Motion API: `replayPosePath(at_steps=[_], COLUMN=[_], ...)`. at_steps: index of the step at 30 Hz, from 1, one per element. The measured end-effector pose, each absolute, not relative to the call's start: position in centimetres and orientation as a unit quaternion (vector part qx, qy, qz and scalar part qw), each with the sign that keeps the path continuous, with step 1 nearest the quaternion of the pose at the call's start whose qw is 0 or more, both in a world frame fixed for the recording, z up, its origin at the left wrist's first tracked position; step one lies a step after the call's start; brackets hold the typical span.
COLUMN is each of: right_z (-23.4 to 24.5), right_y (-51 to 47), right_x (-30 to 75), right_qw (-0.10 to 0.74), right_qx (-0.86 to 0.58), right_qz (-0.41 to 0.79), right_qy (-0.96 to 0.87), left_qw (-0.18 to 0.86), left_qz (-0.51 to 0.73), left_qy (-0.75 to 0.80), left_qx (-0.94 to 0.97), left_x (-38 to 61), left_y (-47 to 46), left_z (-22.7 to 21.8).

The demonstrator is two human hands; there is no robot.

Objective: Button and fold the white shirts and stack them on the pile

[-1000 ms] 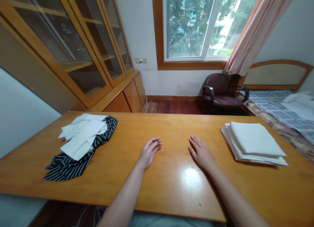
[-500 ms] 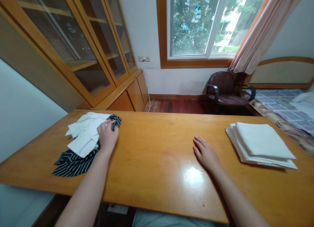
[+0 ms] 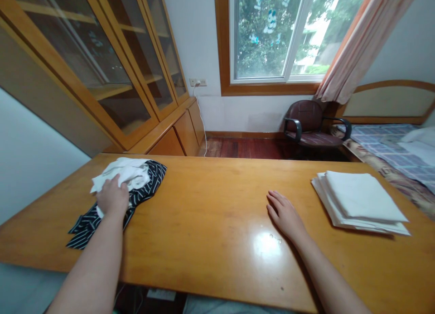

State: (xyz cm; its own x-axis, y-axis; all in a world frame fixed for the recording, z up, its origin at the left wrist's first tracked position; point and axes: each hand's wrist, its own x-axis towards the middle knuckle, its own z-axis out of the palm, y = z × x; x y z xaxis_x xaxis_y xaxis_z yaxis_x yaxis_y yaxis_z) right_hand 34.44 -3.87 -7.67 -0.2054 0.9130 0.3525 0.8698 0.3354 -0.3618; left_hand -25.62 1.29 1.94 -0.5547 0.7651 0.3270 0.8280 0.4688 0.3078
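On the left of the desk, my left hand [image 3: 113, 195] is closed on a bunched white cloth [image 3: 125, 166], its fingertips partly buried in the folds. Beneath the white one spreads a dark cloth with white stripes [image 3: 149, 185], reaching out to the right and toward the near left. My right hand [image 3: 283, 215] lies flat on the wooden desk [image 3: 204, 214], fingers stretched out, holding nothing. To the right of that hand, apart from it, is a neat stack of folded white cloths [image 3: 363, 198].
A glass-door cabinet [image 3: 152, 103] stands behind the desk on the left. Past the far edge are a dark red armchair [image 3: 309, 123], a window with a pink curtain [image 3: 360, 46], and a bed [image 3: 380, 142] on the right. A white cord [image 3: 203, 119] hangs from a wall outlet.
My left hand has moved left and nearer, from the striped cloth's far end onto the white cloth, which is now more bunched. More stripes show on the right. My right hand stays put.
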Motion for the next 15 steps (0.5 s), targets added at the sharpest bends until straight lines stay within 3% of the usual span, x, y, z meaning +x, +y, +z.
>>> replayPosePath(at_steps=[9,15], right_z=[-7.8,-7.8], right_y=[-3.8,-3.8], right_x=[34.5,34.4], right_qw=[0.262,0.266], right_qx=[-0.573,-0.573], right_qz=[0.039,0.044], right_qy=[-0.776,-0.774], left_qw=[0.140,0.127], left_qz=[-0.586,-0.765], left_qy=[-0.768,-0.599], left_qx=[-0.216,-0.201], left_x=[-28.0,-26.2], left_y=[2.5,3.5], left_z=[3.0,6.5])
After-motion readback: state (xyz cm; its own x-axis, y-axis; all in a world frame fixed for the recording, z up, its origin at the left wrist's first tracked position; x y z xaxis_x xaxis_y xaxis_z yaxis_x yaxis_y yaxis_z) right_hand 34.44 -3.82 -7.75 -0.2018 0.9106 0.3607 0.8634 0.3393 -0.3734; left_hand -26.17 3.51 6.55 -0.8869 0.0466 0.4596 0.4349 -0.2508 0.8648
